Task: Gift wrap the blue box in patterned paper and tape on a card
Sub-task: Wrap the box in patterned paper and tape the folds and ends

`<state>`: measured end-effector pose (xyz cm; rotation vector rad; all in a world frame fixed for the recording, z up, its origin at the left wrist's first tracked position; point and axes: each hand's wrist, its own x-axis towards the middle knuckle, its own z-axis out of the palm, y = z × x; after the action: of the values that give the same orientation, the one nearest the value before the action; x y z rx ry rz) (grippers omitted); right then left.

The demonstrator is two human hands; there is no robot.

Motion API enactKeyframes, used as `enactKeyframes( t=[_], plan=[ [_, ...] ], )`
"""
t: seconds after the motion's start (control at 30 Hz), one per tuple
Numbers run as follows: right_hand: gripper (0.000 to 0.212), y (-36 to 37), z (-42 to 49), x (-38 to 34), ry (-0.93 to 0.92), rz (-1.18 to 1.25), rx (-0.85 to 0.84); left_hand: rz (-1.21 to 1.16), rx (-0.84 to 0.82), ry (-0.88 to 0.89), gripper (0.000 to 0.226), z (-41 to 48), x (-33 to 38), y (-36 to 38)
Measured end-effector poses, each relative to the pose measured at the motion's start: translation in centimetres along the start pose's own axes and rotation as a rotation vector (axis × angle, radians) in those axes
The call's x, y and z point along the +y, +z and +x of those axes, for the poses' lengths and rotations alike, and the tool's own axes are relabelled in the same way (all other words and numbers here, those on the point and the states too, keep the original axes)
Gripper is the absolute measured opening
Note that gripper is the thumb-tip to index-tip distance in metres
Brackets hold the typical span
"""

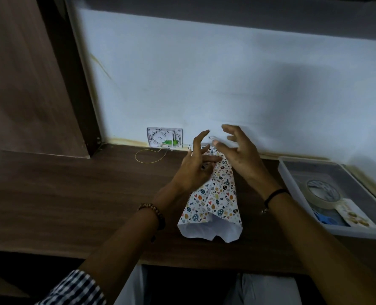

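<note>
Checked sleeve (72,287) and two bare forearms fill the bottom of the view, with a bead bracelet (154,213) on the left wrist and a black band (275,194) on the right. Left hand (195,166): fingers splayed, flat ones pressing the far part of the patterned paper (213,194), index lifted clear. Right hand (242,157): just above the far end, fingers spread wide and loosely bent, gripping nothing I can make out. A pale shred shows between the two sets of fingertips; cannot tell if it is tape. The parcel lies on the dark wooden desk (72,194), centred in front of the person. Its long axis runs near-to-far, far end toward the wall and leaning slightly left. The near end gapes open, white underside of the paper showing, not yet folded. The blue box is fully hidden inside the wrap. Handling, as judged: light load, thin paper that creases and tears easily and springs back if released, likely to slide on the smooth desk. Best held by pressing flat over the stiff box faces, and pinched only at the loose end flaps. To the right and well apart is a white tray (358,235) holding a tape roll (323,194), a card (354,216) and what look like blue scissors (325,219). Against the wall, far left of the parcel, are a small white wall box (164,137) and a thin yellow wire (149,155) looped on the desk.
</note>
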<state>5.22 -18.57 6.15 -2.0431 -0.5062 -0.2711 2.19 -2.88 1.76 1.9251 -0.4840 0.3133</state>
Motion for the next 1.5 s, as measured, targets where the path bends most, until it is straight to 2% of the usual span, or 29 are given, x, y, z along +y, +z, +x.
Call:
enactKeyframes(
  t=[0.1,0.17,0.27,0.37,0.67,0.93,1.0,1.1,1.23,1.5],
  plan=[
    [0.058,0.1,1.2,-0.6,0.038,0.077,-0.09,-0.021,0.009,0.001,0.079,0.1,-0.1,0.1],
    [0.05,0.4,1.6,-0.7,0.02,0.064,-0.099,-0.006,0.017,-0.01,0.077,0.1,-0.3,0.2],
    [0.03,0.7,1.5,-1.1,-0.003,0.057,-0.041,0.009,0.027,-0.047,0.076,0.0,-0.4,0.2],
    [0.021,0.6,1.2,-0.9,-0.005,0.083,0.0,0.003,0.029,-0.097,0.074,-0.2,-0.5,0.2],
    [0.013,-0.1,1.0,-1.0,-0.108,-0.055,0.1,0.057,0.032,-0.116,0.074,-0.3,-0.1,0.1],
    [0.008,0.5,0.2,-0.3,-0.23,-0.104,0.098,0.025,0.046,-0.134,0.078,-0.6,0.2,-0.1],
    [0.008,0.3,-0.1,-0.4,-0.153,-0.031,0.079,0.022,0.046,-0.152,0.08,-0.6,0.1,0.0],
    [0.013,-0.4,-0.3,-0.7,0.098,0.185,-0.035,0.025,0.042,-0.169,0.086,-0.6,-0.2,0.1],
    [0.021,-1.1,-0.5,-0.6,0.313,0.25,-0.211,0.023,0.046,-0.199,0.092,-0.5,-0.3,0.1],
    [0.021,-2.2,-0.3,-0.8,0.392,0.188,-0.35,-0.049,0.022,-0.249,0.108,-0.3,-0.3,0.0]
  ],
)
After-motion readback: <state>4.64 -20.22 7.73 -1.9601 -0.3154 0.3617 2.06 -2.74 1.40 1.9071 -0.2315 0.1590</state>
